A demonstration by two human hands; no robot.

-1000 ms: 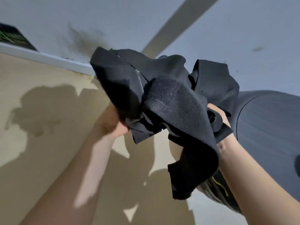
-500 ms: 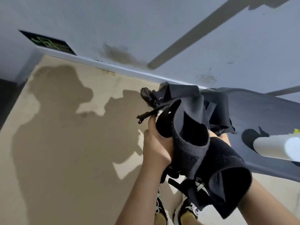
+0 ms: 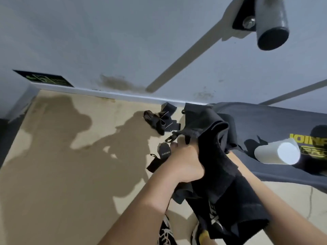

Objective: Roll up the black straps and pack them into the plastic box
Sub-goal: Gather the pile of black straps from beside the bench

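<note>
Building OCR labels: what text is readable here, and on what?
"XUEYANG": small black strap tab.
Yellow print on the bench pad: upside down, cut off, unreadable.
White letters on the held black straps: folded, unreadable.
Green wall sign: blurred.

The right hand is buried under the crumpled bundle of black fabric straps [image 3: 217,156]; only its forearm shows below the bundle, so its grip cannot be told. The left hand [image 3: 185,161] sinks its fingertips into the bundle's folds. White lettering low on the bundle is creased, perhaps a brand mark. Far left of the bundle, the dark rectangular wall sign with green marks [image 3: 44,79] is too blurred to read. Right of the bundle, yellow lettering [image 3: 307,138] on the dark grey padded counter [image 3: 265,124] runs off the frame. Below the bundle, black-and-white shoes [image 3: 165,232] are cut off.
</note>
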